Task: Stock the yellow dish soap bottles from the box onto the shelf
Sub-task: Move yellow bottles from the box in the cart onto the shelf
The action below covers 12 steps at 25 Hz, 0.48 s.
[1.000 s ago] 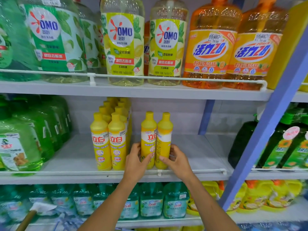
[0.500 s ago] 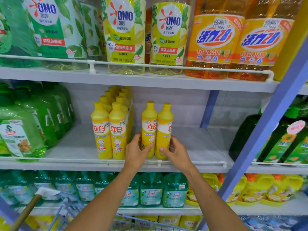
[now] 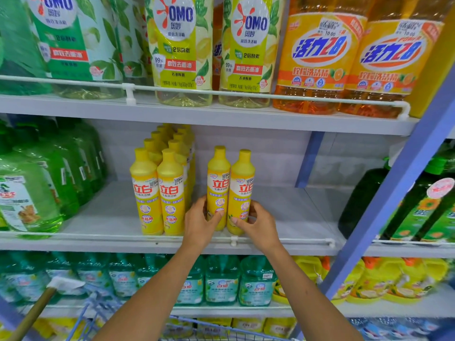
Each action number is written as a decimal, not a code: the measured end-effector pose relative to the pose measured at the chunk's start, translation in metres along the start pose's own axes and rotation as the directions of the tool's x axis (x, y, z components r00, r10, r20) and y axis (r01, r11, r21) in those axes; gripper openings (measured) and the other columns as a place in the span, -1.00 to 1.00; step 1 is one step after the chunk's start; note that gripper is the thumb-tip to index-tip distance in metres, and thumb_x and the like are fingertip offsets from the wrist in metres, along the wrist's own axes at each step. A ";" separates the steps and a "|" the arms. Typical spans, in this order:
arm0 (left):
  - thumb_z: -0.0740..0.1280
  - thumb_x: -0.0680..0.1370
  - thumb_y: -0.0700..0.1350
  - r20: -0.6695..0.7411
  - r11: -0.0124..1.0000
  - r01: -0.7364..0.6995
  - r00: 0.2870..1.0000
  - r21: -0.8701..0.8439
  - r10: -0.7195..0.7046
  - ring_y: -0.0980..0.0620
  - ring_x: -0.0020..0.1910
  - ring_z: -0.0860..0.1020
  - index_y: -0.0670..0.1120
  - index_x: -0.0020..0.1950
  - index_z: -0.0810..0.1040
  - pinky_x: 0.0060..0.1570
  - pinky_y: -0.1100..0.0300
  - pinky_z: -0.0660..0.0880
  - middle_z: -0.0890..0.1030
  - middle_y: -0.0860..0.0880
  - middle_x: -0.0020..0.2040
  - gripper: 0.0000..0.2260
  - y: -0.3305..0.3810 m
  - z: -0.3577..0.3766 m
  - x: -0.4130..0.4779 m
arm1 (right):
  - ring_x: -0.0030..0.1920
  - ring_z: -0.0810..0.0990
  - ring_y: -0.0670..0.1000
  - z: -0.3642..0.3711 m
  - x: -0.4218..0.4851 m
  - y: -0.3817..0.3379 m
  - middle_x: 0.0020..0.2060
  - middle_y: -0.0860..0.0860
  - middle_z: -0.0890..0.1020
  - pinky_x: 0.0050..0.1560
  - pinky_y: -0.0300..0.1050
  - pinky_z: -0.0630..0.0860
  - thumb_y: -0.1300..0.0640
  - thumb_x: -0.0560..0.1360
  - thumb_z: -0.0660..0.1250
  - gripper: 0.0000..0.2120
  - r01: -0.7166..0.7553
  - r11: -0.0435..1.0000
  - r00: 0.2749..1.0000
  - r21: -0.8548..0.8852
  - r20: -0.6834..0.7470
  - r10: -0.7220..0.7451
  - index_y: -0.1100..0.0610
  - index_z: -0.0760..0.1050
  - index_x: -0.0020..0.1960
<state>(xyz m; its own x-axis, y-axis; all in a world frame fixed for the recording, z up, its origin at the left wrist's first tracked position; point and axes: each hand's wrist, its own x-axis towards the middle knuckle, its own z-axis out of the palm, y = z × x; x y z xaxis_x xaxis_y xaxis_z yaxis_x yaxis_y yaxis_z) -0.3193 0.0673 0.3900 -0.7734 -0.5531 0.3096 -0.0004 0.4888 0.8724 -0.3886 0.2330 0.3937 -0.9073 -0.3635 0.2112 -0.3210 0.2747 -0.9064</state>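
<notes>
Frame centre: left hand (image 3: 200,223) grips the left bottle (image 3: 218,185) and right hand (image 3: 259,223) grips the right bottle (image 3: 241,190), both yellow, upright and touching on the shelf (image 3: 103,217).

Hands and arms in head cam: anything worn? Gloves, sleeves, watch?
Left hand and right hand: no gloves, rings or watch visible. Both arms are bare down to the frame edge, with no sleeves in view.
</notes>
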 end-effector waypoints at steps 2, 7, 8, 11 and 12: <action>0.56 0.43 0.02 -0.014 1.000 0.026 1.000 -0.013 -0.026 0.06 0.09 0.65 -0.02 0.30 0.52 0.13 -0.03 0.63 0.68 0.03 0.15 -0.52 0.001 0.002 0.002 | 0.05 0.65 -0.14 0.004 0.002 -0.003 0.10 -0.11 0.66 0.14 -0.18 0.62 0.00 0.37 0.61 -0.43 -0.021 0.999 0.999 -0.038 -0.049 0.019 0.04 0.50 0.30; 0.60 0.38 -0.01 -0.007 0.997 0.049 0.999 0.060 -0.049 -0.04 0.06 0.67 -0.07 0.22 0.54 0.08 -0.03 0.63 0.69 -0.05 0.12 -0.52 0.005 0.009 0.014 | 0.04 0.67 0.01 0.013 0.024 -0.012 0.10 -0.01 0.68 0.05 -0.16 0.59 0.00 0.34 0.63 -0.45 -0.061 0.991 0.992 -0.118 -0.114 0.047 0.09 0.50 0.24; 0.60 0.39 -0.02 -0.014 0.995 0.059 0.998 0.076 -0.058 -0.08 0.06 0.67 -0.09 0.22 0.53 0.07 -0.03 0.62 0.69 -0.08 0.12 -0.53 0.007 0.012 0.018 | 0.04 0.68 0.04 0.015 0.030 -0.013 0.09 0.02 0.68 0.03 -0.14 0.59 0.01 0.34 0.63 -0.45 -0.081 0.989 0.990 -0.128 -0.125 0.065 0.11 0.50 0.23; 0.58 0.41 -0.04 -0.046 0.990 0.103 0.994 0.093 -0.099 -0.20 0.06 0.66 -0.15 0.21 0.51 0.06 -0.07 0.61 0.69 -0.16 0.11 -0.53 0.009 0.024 0.034 | 0.04 0.68 0.08 0.022 0.051 -0.008 0.08 0.06 0.69 0.08 -0.04 0.62 0.03 0.32 0.64 -0.47 -0.111 0.988 0.985 -0.105 -0.148 0.095 0.12 0.51 0.19; 0.58 0.41 -0.05 -0.059 0.990 0.113 0.992 0.090 -0.108 -0.23 0.08 0.65 -0.16 0.22 0.50 0.07 -0.11 0.60 0.69 -0.18 0.12 -0.52 0.007 0.028 0.040 | 0.03 0.68 0.08 0.024 0.059 -0.006 0.08 0.06 0.69 0.10 0.01 0.63 0.04 0.30 0.65 -0.46 -0.120 0.989 0.983 -0.088 -0.149 0.106 0.11 0.51 0.18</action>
<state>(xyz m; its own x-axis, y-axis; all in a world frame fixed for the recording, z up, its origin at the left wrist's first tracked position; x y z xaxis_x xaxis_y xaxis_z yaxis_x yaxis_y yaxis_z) -0.3684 0.0679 0.3981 -0.7302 -0.6413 0.2357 -0.1445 0.4821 0.8641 -0.4336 0.1884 0.4029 -0.9665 -0.1957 0.1661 -0.2325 0.3932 -0.8896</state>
